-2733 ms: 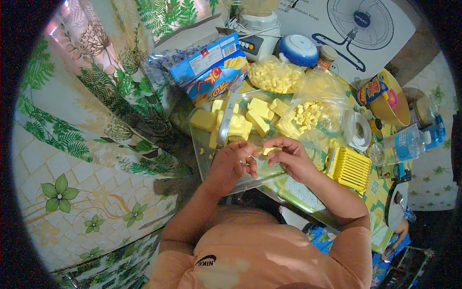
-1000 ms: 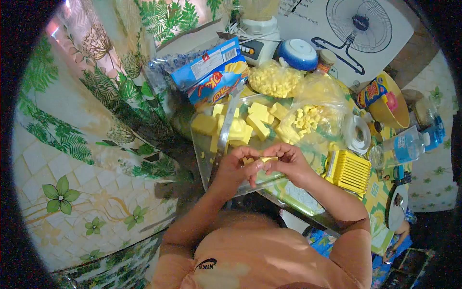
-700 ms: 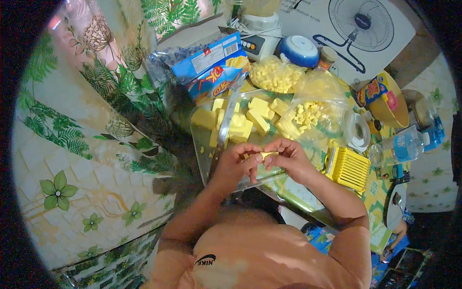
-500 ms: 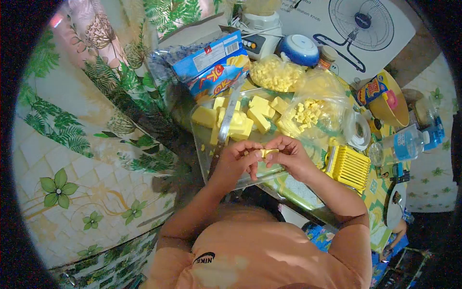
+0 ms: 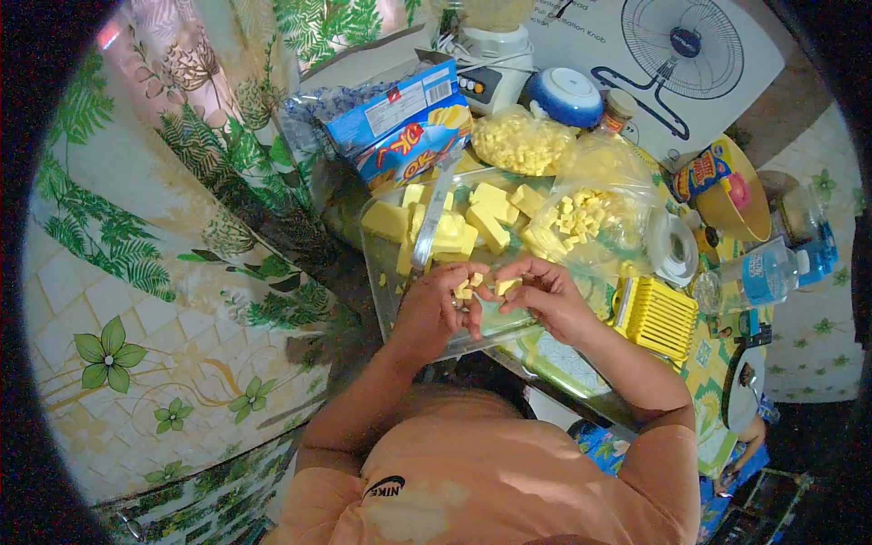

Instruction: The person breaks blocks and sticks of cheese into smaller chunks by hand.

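Observation:
My left hand is closed around several small yellow cheese cubes, which show at its fingertips. Just to its right, my right hand pinches a small piece of cheese between thumb and fingers. A narrow gap separates the two hands. Both are over the near side of a clear tray. Behind them in the tray lie large cheese blocks, with a long flat metal blade resting across them. An open plastic bag with cheese cubes lies at the tray's right.
A yellow slotted cutter lies right of my right hand. Beyond it are a plastic bottle and a yellow tub. Farther back stand a filled bag of cubes, a blue bowl and a blue snack pack.
My hands have moved slightly apart. The cheese that was between both sets of fingertips is now in separate pieces: small cubes in my left hand, a piece in my right.

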`<state>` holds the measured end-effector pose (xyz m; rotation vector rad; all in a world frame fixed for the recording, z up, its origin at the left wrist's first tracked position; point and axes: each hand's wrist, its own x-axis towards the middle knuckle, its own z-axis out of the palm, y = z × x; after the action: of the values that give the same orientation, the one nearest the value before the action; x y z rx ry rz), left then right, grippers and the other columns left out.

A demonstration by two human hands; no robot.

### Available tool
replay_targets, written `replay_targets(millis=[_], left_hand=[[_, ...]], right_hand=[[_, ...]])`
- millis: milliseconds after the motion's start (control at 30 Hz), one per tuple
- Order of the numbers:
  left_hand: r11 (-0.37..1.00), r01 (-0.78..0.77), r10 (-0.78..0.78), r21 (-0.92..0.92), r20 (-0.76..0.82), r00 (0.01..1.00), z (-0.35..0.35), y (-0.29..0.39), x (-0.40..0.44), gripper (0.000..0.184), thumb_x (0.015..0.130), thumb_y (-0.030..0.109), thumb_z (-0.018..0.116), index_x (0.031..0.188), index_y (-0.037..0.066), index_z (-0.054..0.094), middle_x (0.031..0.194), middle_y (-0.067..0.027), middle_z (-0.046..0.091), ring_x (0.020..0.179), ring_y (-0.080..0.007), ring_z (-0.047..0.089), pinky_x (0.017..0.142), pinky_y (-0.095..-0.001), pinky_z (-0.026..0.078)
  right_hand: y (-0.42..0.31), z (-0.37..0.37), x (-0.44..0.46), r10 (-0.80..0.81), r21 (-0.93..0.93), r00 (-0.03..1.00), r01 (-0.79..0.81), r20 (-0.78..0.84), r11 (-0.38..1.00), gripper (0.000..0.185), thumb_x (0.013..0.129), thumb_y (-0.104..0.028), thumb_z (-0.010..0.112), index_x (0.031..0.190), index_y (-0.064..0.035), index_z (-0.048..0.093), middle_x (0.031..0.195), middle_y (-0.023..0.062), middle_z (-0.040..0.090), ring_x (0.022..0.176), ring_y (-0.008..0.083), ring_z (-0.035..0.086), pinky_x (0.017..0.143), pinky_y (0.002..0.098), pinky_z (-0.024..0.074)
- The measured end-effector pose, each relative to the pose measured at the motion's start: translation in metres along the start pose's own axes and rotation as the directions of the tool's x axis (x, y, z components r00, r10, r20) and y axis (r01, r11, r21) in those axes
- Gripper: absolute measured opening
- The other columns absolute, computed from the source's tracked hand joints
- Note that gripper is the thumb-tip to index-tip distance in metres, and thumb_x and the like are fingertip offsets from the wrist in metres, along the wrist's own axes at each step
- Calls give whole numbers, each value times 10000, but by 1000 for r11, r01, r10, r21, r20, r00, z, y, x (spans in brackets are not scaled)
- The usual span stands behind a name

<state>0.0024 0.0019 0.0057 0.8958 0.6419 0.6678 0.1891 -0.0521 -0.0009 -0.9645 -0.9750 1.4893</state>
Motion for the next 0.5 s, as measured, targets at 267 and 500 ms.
replay_targets(millis=[267, 500], left_hand=[[989, 142, -143, -38, -36, 989, -3, -1, 3, 177, 823, 149, 605, 907, 3, 551, 773, -52, 570, 517, -112, 520, 461, -252, 464], [992, 15, -18, 124, 26, 999, -1, -11, 1, 180, 810, 112, 637, 928, 33, 527, 796, -35, 557, 526, -91, 517, 442, -238, 450]], right_hand=[[1, 1, 0, 40, -11, 998, -40, -42, 999, 241, 789, 22, 605, 1025, -18, 581, 906, 55, 626, 765, 123, 604, 672, 259, 496], [3, 0, 0, 21, -7, 1000, -21, -21, 1000, 237, 789, 15, 617, 1020, -19, 582, 873, 58, 634, 713, 120, 599, 655, 252, 487]])
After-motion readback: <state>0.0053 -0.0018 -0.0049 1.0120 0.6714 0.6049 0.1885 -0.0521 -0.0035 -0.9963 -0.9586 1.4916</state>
